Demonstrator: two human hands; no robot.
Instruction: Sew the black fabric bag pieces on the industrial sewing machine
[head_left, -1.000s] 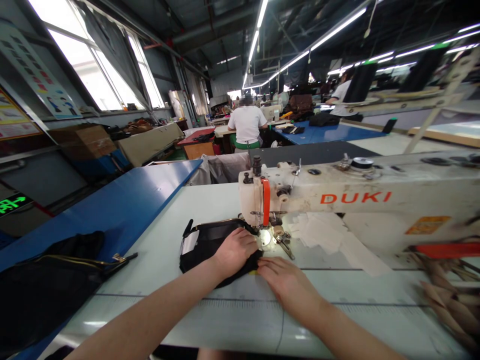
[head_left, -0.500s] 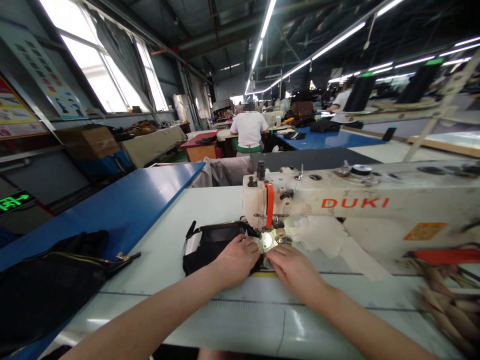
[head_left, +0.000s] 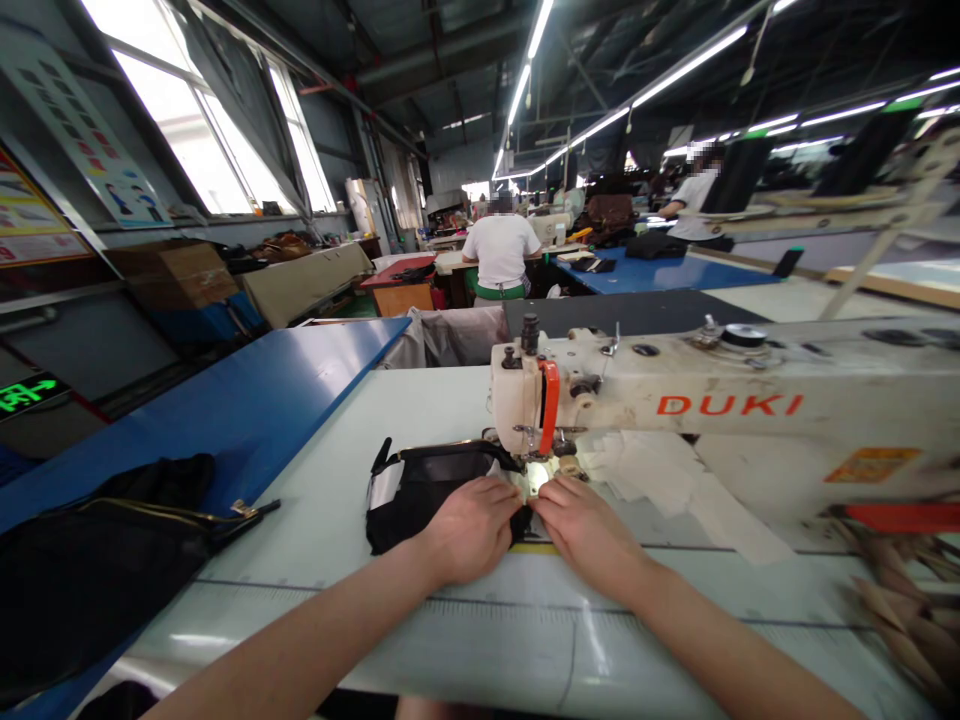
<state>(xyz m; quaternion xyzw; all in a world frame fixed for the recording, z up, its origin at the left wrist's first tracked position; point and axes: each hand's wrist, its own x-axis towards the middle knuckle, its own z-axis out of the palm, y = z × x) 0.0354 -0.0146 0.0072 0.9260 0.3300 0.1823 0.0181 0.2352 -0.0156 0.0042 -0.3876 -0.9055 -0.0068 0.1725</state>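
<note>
A black zippered pouch (head_left: 420, 515) with a pale patch on its left end lies flat beside the needle area of a cream sewing machine (head_left: 615, 385). My left hand (head_left: 476, 525) rests on the pouch's right part, its curled fingers gripping the fabric close to the lit presser foot. Just right of it, my right hand (head_left: 585, 525) has its fingers pressed together at the pouch's right edge. Both sets of fingertips nearly meet below the machine head. The exact edge they pinch is mostly hidden by the fingers.
Pale sheets (head_left: 675, 490) lie under the machine arm. Another black zippered piece (head_left: 97, 570) sits at left, partly over a blue table (head_left: 247, 400). A ruler scale (head_left: 510, 603) runs along the front. A person in white (head_left: 501, 250) sits ahead, and another stands farther right.
The view has shifted slightly, so the machine appears a little farther right. My right fingers have edged closer to the needle area; my left hand stays on the pouch.
</note>
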